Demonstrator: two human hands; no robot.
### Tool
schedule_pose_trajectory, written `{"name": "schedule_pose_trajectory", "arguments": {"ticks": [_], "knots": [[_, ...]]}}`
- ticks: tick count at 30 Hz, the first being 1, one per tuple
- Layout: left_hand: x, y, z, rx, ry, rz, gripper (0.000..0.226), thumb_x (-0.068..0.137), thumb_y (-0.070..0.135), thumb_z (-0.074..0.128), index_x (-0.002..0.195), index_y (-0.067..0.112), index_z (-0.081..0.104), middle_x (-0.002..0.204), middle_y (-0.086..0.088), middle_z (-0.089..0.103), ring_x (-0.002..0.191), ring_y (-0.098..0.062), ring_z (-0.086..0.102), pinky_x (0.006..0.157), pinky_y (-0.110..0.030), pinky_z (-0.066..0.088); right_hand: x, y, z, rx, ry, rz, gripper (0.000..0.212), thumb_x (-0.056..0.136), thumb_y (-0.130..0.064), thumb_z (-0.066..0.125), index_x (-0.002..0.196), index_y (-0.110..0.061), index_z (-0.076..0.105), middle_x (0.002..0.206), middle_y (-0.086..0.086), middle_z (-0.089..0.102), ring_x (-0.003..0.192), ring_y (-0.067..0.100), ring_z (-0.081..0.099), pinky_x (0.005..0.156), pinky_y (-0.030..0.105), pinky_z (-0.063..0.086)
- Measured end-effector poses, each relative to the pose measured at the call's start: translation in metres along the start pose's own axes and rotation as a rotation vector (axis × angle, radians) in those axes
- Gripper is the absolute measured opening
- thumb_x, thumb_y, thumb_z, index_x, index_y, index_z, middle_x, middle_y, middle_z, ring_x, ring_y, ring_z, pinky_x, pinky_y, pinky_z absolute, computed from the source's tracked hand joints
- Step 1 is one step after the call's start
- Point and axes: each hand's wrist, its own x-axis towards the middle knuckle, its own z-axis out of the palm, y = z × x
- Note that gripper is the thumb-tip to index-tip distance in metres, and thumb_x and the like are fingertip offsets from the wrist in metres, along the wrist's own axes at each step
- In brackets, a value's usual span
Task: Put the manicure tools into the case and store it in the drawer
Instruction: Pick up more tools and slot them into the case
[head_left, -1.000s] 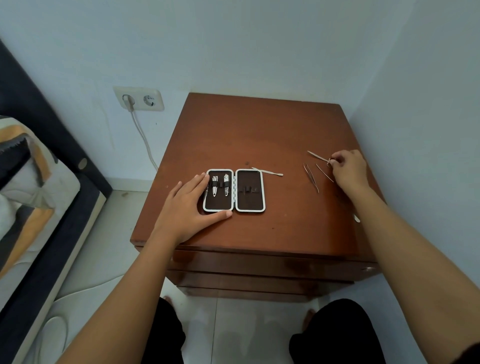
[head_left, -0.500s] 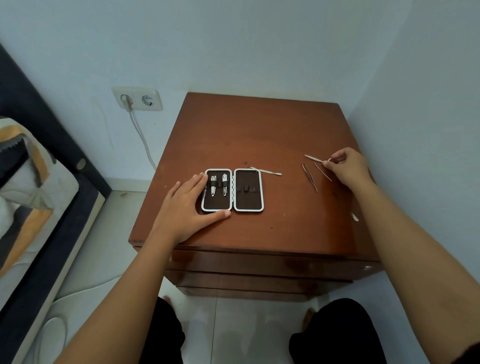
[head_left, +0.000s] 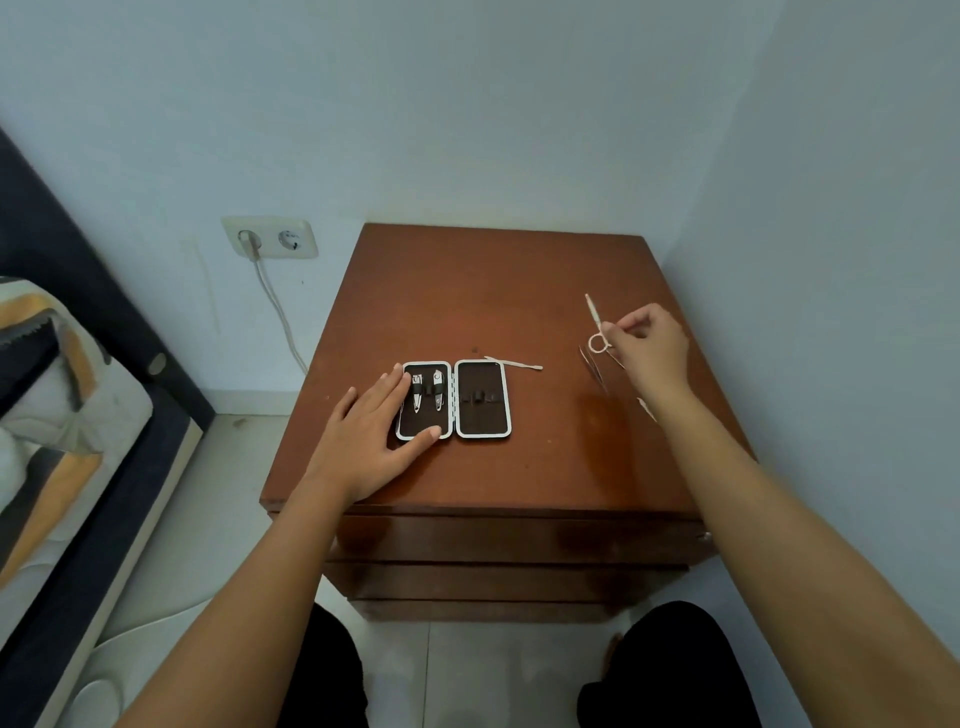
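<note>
Case lies open flat on the tabletop, two clippers strapped in its left half. Left hand rests flat, fingers spread, on the case's left edge. Right hand pinches small scissors above the tabletop. One thin tool lies just behind the case.

Far to the left of my right hand and its grip, and a little higher, I see a double wall socket with a plug in its left outlet. A pale cable hangs from that plug and slants down toward the floor. Farther left of the grip runs a dark bed frame, carrying bedding in grey, white and orange. Below the grip, nearer me, lie pale floor tiles. Plain light walls meet in a corner beyond the grip.
</note>
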Motion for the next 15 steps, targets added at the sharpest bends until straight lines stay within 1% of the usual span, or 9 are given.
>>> {"name": "schedule_pose_trajectory", "arguments": {"ticks": [2,4,6,7,8,10,12,14,15], "knots": [[0.000,0.001,0.001,0.036,-0.023,0.002,0.093,0.073,0.077,0.013,0.150,0.024,0.010,0.158,0.010,0.004,0.144,-0.002,0.003,0.117,-0.033,-0.002,-0.027,-0.012,0.009,0.065,-0.081,-0.005,0.019,0.076,-0.016,0.070,0.068,-0.022,0.054,0.079,0.007,0.068,0.074,0.025,0.068,0.079,0.043,0.055],[-0.002,0.003,0.002,0.049,-0.040,-0.010,0.094,0.073,0.076,0.009,0.151,0.023,0.007,0.158,0.010,0.002,0.144,-0.003,0.001,0.117,-0.033,-0.003,-0.057,-0.019,0.022,0.122,-0.197,-0.006,0.009,0.078,-0.012,0.068,0.078,-0.015,0.060,0.074,0.003,0.066,0.064,0.019,0.065,0.078,0.041,0.054],[-0.004,0.006,0.002,0.037,-0.051,-0.033,0.095,0.072,0.075,0.007,0.151,0.022,0.006,0.158,0.008,0.001,0.144,-0.004,0.000,0.116,-0.034,-0.004,-0.086,-0.021,0.036,0.122,-0.292,-0.018,0.006,0.079,-0.010,0.067,0.084,-0.010,0.064,0.072,0.002,0.067,0.059,0.012,0.063,0.074,0.035,0.055],[-0.007,0.007,0.002,0.031,-0.052,-0.043,0.093,0.073,0.074,0.008,0.151,0.022,0.006,0.159,0.007,0.002,0.144,-0.005,0.000,0.116,-0.034,-0.004,-0.098,-0.021,0.043,0.109,-0.324,-0.024,0.005,0.079,-0.009,0.067,0.082,-0.011,0.065,0.071,0.002,0.067,0.057,0.009,0.063,0.072,0.030,0.055],[-0.009,0.009,0.002,0.027,-0.052,-0.052,0.091,0.075,0.072,0.009,0.150,0.022,0.007,0.159,0.007,0.003,0.145,-0.006,0.001,0.116,-0.033,-0.004,-0.109,-0.020,0.050,0.099,-0.351,-0.028,0.006,0.078,-0.009,0.068,0.079,-0.014,0.065,0.070,0.004,0.067,0.056,0.008,0.063,0.070,0.027,0.056],[-0.013,0.010,0.002,0.015,-0.048,-0.058,0.084,0.080,0.067,0.014,0.150,0.021,0.008,0.159,0.006,0.006,0.145,-0.007,0.004,0.116,-0.033,-0.002,-0.125,-0.019,0.060,0.095,-0.397,-0.008,0.013,0.077,-0.006,0.068,0.072,-0.017,0.066,0.068,0.007,0.066,0.057,0.013,0.063,0.069,0.029,0.059],[-0.017,0.009,0.002,0.002,-0.054,-0.053,0.073,0.089,0.058,0.024,0.151,0.020,0.009,0.159,0.004,0.009,0.145,-0.009,0.006,0.116,-0.032,0.000,-0.133,-0.018,0.065,0.091,-0.425,0.030,0.018,0.078,-0.005,0.068,0.068,-0.019,0.066,0.067,0.006,0.065,0.056,0.011,0.062,0.065,0.024,0.060],[-0.020,0.007,0.001,0.003,-0.046,-0.044,0.063,0.096,0.045,0.033,0.150,0.020,0.011,0.159,0.003,0.013,0.145,-0.010,0.009,0.116,-0.032,0.002,-0.138,-0.018,0.069,0.087,-0.430,0.055,0.014,0.079,-0.006,0.068,0.069,-0.017,0.068,0.069,0.005,0.066,0.057,0.009,0.062,0.061,0.017,0.058],[-0.022,0.008,0.000,-0.002,-0.034,-0.041,0.061,0.097,0.041,0.034,0.150,0.020,0.014,0.158,0.002,0.015,0.145,-0.011,0.011,0.116,-0.032,0.003,-0.138,-0.018,0.070,0.088,-0.424,0.068,0.012,0.079,-0.006,0.068,0.071,-0.015,0.069,0.070,0.006,0.067,0.058,0.009,0.063,0.062,0.017,0.057]]}}
